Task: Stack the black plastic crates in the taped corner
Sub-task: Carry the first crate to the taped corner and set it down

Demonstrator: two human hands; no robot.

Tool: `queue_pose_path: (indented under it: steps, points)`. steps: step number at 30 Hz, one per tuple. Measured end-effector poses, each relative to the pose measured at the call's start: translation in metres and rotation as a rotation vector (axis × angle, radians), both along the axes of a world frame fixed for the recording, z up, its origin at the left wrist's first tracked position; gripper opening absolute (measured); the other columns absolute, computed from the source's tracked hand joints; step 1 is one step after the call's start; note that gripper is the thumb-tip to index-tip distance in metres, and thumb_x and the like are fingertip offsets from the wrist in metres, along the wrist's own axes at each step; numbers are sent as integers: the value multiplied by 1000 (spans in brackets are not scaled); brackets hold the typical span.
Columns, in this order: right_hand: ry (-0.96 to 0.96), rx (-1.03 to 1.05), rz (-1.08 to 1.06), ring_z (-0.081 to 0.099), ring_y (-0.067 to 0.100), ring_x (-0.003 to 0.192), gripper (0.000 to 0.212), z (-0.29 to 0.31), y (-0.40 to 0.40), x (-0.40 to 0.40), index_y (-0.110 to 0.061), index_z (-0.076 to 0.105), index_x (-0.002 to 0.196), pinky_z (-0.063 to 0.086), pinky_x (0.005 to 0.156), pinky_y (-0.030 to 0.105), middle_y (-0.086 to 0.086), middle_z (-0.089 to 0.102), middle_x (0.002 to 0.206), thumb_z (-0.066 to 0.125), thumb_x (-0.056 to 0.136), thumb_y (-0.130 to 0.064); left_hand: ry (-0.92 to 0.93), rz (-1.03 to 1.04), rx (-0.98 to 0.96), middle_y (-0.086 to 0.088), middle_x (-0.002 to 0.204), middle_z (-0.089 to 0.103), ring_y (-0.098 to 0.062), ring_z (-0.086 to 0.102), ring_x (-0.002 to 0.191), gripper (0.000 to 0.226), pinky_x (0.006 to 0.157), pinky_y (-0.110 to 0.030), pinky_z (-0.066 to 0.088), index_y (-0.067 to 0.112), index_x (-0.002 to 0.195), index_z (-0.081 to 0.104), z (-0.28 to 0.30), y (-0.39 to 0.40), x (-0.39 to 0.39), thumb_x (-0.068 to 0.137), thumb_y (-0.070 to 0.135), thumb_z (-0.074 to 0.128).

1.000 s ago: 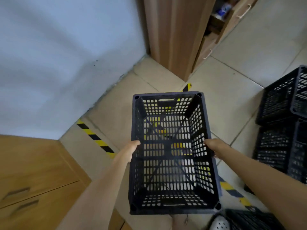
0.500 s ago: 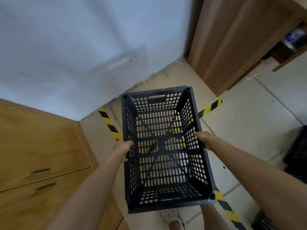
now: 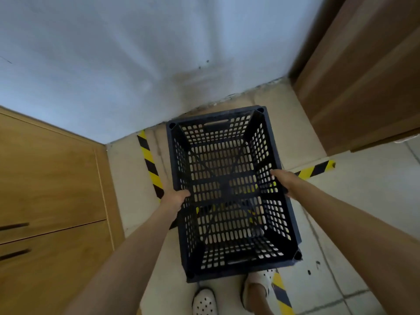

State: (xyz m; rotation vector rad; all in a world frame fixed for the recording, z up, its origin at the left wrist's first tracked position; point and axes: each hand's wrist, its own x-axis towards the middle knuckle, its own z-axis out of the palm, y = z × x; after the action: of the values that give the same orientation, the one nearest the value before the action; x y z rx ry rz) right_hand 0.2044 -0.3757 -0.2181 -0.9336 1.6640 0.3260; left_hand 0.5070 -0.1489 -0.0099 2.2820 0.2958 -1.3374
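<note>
I hold one black perforated plastic crate (image 3: 227, 192) in front of me, open side up, above the floor. My left hand (image 3: 175, 198) grips its left rim at mid-length. My right hand (image 3: 283, 180) grips the right rim. The crate's far end hangs over the floor corner marked by yellow-and-black tape (image 3: 150, 164) on the left and a second tape strip (image 3: 316, 169) on the right. The crate is empty; floor and tape show through its holes. No other crate is in view.
A white wall (image 3: 159, 64) closes the corner at the back. A wooden drawer cabinet (image 3: 50, 201) stands on the left and a tall wooden cabinet (image 3: 363, 76) on the right. My feet in white clogs (image 3: 204, 301) stand on tiled floor below the crate.
I have turned left and stepped toward the wall. The crate has moved forward over the taped corner. The stacked crates at the right have left the view. Both hands keep their grip.
</note>
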Motion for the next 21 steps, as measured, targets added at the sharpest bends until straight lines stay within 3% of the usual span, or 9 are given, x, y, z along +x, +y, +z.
queue_pose_path:
  steps: [1, 3, 5, 9, 11, 13, 17, 19, 21]
  points:
    - [-19, 16, -30, 59, 36, 112, 145, -27, -8, -7, -17, 53, 133, 47, 98, 55, 10, 56, 135, 71, 3, -78, 11, 4, 3, -15, 123, 52, -30, 50, 118, 55, 95, -38, 44, -1, 136, 42, -7, -5, -4, 89, 12, 68]
    - [-52, 12, -46, 55, 35, 119, 136, 10, -9, 2, -16, 50, 138, 45, 102, 52, 8, 52, 140, 72, 20, -80, 33, 17, -12, -12, 112, 53, -27, 50, 111, 44, 94, -36, 43, -1, 126, 48, -21, -13, -11, 88, 10, 68]
    - [-50, -43, -19, 51, 36, 125, 125, 76, -8, 25, -12, 46, 141, 43, 105, 50, 9, 49, 143, 62, 37, -79, 29, 27, -25, -13, 121, 55, -27, 50, 117, 52, 93, -36, 42, -1, 130, 47, -36, -15, -13, 86, 12, 71]
    - [-117, -58, -3, 49, 32, 127, 112, 115, -14, 47, -12, 48, 141, 38, 108, 43, 8, 49, 144, 59, 51, -77, 10, 110, -79, -12, 143, 47, -31, 45, 131, 81, 106, -42, 38, 3, 144, 36, -64, -20, -13, 77, 19, 80]
    - [-163, -34, -10, 45, 31, 132, 83, 130, -18, 56, -10, 45, 143, 35, 104, 34, 6, 47, 144, 59, 80, -62, 19, 128, -88, -14, 140, 50, -29, 49, 125, 76, 101, -40, 40, 3, 142, 39, -69, -24, -13, 79, 17, 79]
    - [-229, -30, 10, 36, 28, 139, 59, 136, -21, 57, -9, 40, 146, 30, 107, 35, 8, 42, 148, 49, 98, -43, 22, 99, -100, -13, 127, 58, -25, 55, 112, 59, 89, -35, 42, 2, 133, 47, -69, -24, -15, 82, 12, 75]
    - [-238, -117, 43, 33, 26, 142, 68, 131, -11, 52, -12, 22, 154, 30, 108, 36, 5, 29, 157, 52, 98, -37, 29, 0, -122, -7, 129, 57, -23, 54, 112, 68, 92, -37, 43, 7, 136, 45, -73, -21, -16, 78, 11, 78]
    - [-199, -164, 176, 29, 25, 144, 82, 129, -1, 53, -15, 14, 156, 28, 113, 39, 4, 23, 159, 58, 92, -44, -65, -174, -62, -8, 142, 47, -26, 46, 127, 85, 106, -43, 40, 10, 144, 34, -77, -25, -23, 73, 22, 81]
    - [-15, -284, 590, 17, 23, 149, 87, 125, 12, 57, -15, 3, 157, 19, 118, 48, 3, 6, 163, 53, 92, -48, -255, -632, -1, -8, 159, 19, -29, 19, 146, 100, 118, -47, 26, 16, 153, 16, -82, -36, -36, 75, 29, 77]
